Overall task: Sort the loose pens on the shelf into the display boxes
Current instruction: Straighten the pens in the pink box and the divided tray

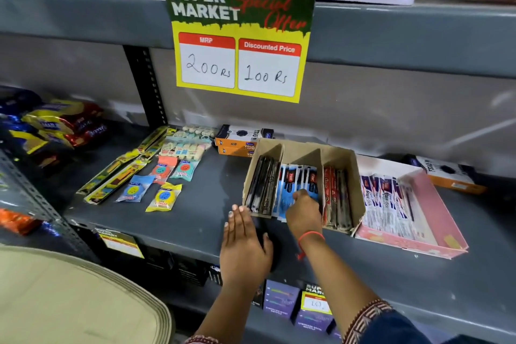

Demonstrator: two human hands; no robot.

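A brown cardboard display box (339, 158) with three compartments stands on the grey shelf (195, 220). Black packaged pens (264, 187) fill its left slot, blue packaged pens (296, 179) the middle, red packaged pens (336, 195) the right. My right hand (303, 211) rests on the blue pens at the front of the middle slot, fingers curled around them. My left hand (244, 243) lies flat and open on the shelf just in front of the box's left corner. A pink display box (435, 204) to the right holds white-and-blue packaged pens (385, 201).
Orange-and-black pen cartons (243, 138) sit behind the brown box, another carton (449, 173) behind the pink one. Sharpener packets, erasers and long yellow packs (148, 173) lie at the left. A price sign (240, 42) hangs from the upper shelf edge.
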